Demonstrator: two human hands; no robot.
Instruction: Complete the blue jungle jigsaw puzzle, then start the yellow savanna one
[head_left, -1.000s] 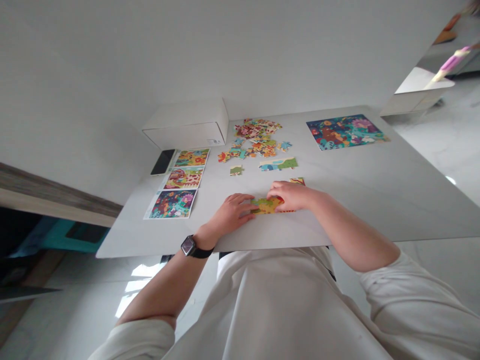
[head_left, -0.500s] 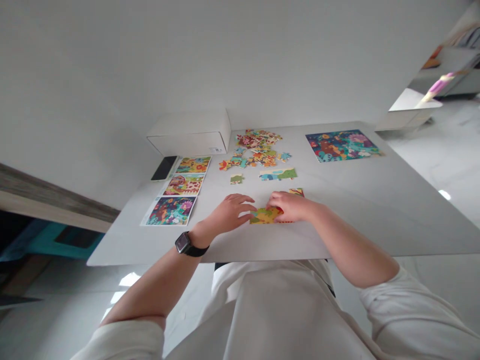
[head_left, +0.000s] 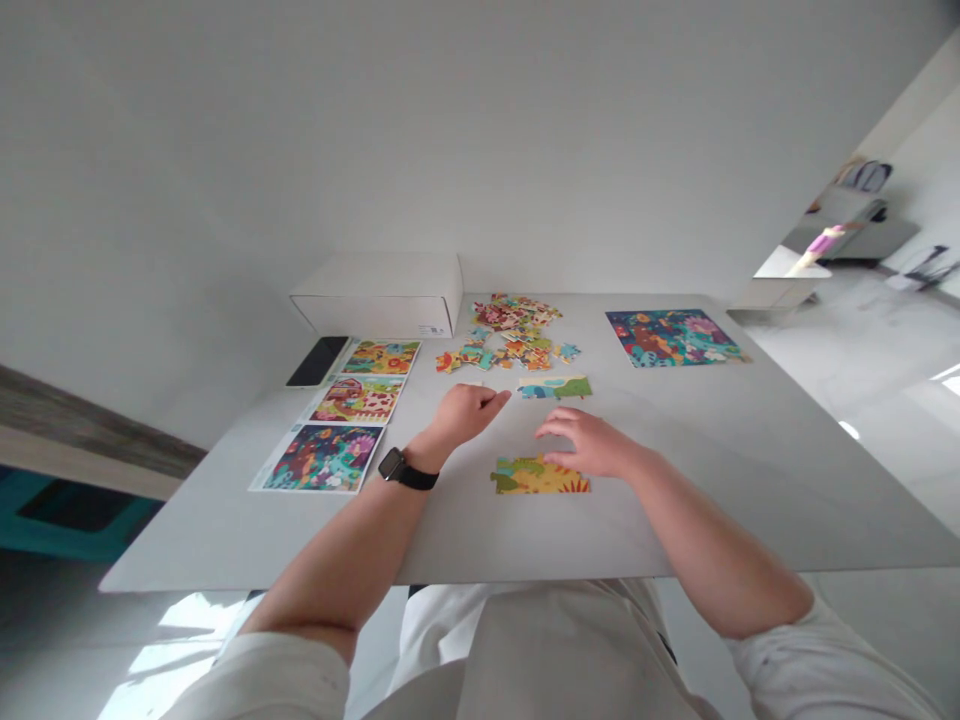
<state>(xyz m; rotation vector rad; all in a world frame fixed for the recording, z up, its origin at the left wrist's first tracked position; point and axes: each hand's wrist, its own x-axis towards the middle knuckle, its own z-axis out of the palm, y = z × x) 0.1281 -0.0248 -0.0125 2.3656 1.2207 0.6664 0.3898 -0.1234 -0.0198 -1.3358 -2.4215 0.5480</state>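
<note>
My left hand (head_left: 466, 412), with a dark watch on the wrist, is closed with the fingers curled under and the thumb pointing right. It covers the spot where a small green puzzle piece lay, and whatever is under its fingers is hidden. My right hand (head_left: 589, 443) is open, fingers apart, hovering at the upper right edge of a joined yellow-and-green puzzle strip (head_left: 534, 478) with red spikes. Beyond the hands lies a second joined strip (head_left: 553, 388), blue and green. Behind it is a heap of loose puzzle pieces (head_left: 517, 318), with several more pieces (head_left: 525, 352) in front.
Three printed pictures (head_left: 326, 458) lie in a column at the left, beside a dark phone (head_left: 318, 361). A white box (head_left: 379, 300) stands against the wall. An undersea puzzle picture (head_left: 673, 338) lies at the far right of the white table (head_left: 712, 500).
My left hand has left the yellow strip, moved forward over the green piece and closed. My right hand has lifted off the strip, uncovering its red spikes. The view has tilted up.
</note>
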